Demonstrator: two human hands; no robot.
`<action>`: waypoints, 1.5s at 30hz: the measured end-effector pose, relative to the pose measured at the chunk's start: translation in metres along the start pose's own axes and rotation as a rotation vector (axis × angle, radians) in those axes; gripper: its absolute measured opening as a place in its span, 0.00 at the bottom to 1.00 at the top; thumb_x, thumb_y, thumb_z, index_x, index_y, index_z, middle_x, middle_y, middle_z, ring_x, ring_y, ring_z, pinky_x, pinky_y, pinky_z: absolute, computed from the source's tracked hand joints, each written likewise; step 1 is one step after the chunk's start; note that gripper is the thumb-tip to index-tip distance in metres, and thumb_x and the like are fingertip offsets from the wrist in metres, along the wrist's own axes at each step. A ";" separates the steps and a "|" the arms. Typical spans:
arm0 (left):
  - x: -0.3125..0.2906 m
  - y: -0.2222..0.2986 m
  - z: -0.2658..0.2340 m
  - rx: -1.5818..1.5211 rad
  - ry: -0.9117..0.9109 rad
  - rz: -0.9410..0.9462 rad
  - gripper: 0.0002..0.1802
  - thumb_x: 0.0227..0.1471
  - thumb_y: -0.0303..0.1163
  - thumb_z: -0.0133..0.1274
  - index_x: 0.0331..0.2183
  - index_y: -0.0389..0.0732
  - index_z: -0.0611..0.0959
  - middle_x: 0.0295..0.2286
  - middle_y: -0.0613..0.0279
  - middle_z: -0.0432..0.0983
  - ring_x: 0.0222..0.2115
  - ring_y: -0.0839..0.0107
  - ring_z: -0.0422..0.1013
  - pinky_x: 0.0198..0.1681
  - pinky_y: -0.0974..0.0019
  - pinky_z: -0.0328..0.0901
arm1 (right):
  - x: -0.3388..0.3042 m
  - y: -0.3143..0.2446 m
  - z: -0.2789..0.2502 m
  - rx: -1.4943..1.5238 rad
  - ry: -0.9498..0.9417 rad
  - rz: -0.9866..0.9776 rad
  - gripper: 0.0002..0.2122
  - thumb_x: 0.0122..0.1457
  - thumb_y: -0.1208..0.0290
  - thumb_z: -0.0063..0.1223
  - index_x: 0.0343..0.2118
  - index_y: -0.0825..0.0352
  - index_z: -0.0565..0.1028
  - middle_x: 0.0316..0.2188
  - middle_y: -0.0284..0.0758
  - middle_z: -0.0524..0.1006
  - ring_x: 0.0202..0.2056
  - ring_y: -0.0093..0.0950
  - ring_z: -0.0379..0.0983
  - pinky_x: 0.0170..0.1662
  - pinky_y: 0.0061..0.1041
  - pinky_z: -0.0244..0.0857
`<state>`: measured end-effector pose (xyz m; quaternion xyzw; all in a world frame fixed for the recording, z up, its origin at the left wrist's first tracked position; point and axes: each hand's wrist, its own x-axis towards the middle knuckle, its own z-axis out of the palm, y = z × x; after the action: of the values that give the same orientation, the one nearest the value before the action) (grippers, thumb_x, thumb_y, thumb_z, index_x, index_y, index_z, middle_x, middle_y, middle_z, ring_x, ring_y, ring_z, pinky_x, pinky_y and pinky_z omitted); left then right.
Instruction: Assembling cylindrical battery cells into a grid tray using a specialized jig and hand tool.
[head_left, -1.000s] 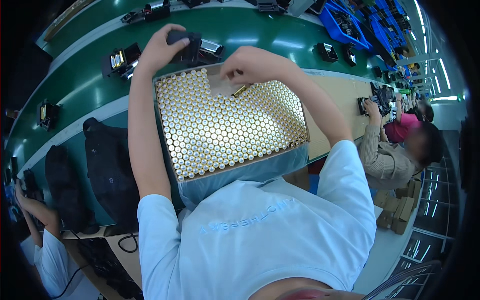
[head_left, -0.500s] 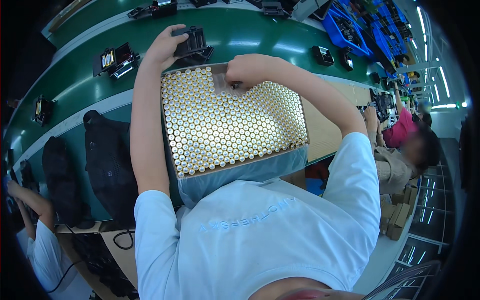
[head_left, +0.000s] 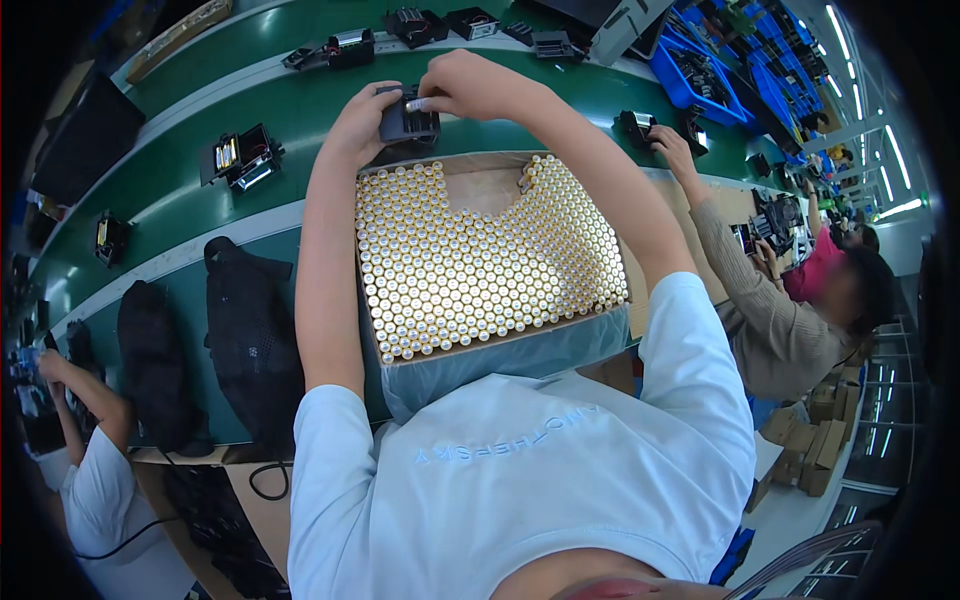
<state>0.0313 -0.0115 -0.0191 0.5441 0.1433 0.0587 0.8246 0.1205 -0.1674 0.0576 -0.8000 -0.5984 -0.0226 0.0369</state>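
Compared with half a second earlier, both hands have lifted off the tray and now meet at the far edge of it, on a small black holder [head_left: 408, 120] that sits on the green conveyor belt [head_left: 300, 110] just beyond the box. Earlier the right hand pressed on the top row of cells; now a bare patch of cardboard shows there.

The belt curves across the top of the view, carrying more black holders [head_left: 240, 160] spaced well apart. Below it, directly in front of the person, lies a cardboard box [head_left: 500, 345] packed with upright cylindrical battery cells [head_left: 480, 260] (gold-topped, in a honeycomb pattern), with a gap at its far middle.

The left hand [head_left: 360, 125] grips the holder's left side, fingers closed around it. The right hand [head_left: 470, 85] comes over the top, fingertips pinched together on the holder's upper edge; whether they hold a cell cannot be told.

To the right, a co-worker's hand [head_left: 672, 145] reaches to another black part [head_left: 636, 125] on the belt. Blue bins [head_left: 700, 80] stand beyond. At lower left, a second co-worker's arm [head_left: 85, 385] shows beside dark bags [head_left: 240, 320].
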 end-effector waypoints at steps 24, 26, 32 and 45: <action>0.010 -0.005 -0.007 0.172 0.221 0.080 0.21 0.54 0.31 0.55 0.49 0.35 0.72 0.40 0.49 0.72 0.38 0.64 0.70 0.36 0.60 0.70 | -0.096 -0.015 0.040 0.642 -0.380 0.008 0.11 0.55 0.67 0.55 0.39 0.65 0.80 0.31 0.31 0.81 0.27 0.24 0.76 0.34 0.21 0.69; 0.008 -0.004 -0.005 0.160 0.213 0.068 0.21 0.54 0.30 0.55 0.49 0.35 0.71 0.40 0.48 0.72 0.38 0.64 0.70 0.36 0.60 0.70 | -0.094 -0.014 0.043 0.659 -0.380 -0.007 0.11 0.56 0.66 0.54 0.39 0.65 0.81 0.30 0.30 0.81 0.27 0.24 0.76 0.33 0.21 0.69; 0.009 -0.007 -0.005 0.126 0.187 0.064 0.21 0.55 0.26 0.52 0.50 0.35 0.69 0.40 0.48 0.71 0.37 0.63 0.70 0.36 0.59 0.71 | -0.094 -0.016 0.042 0.818 -0.511 0.158 0.11 0.57 0.71 0.53 0.42 0.66 0.80 0.31 0.32 0.81 0.27 0.25 0.75 0.35 0.22 0.68; 0.012 -0.009 -0.007 0.078 0.132 0.041 0.20 0.54 0.21 0.49 0.49 0.34 0.68 0.40 0.46 0.69 0.38 0.60 0.71 0.37 0.57 0.72 | -0.081 -0.009 0.031 0.604 -0.269 0.104 0.08 0.58 0.70 0.52 0.35 0.66 0.82 0.23 0.30 0.80 0.21 0.22 0.70 0.27 0.20 0.64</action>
<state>0.0397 -0.0059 -0.0315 0.5737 0.1884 0.1057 0.7901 0.0890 -0.2400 0.0204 -0.7782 -0.5359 0.2634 0.1942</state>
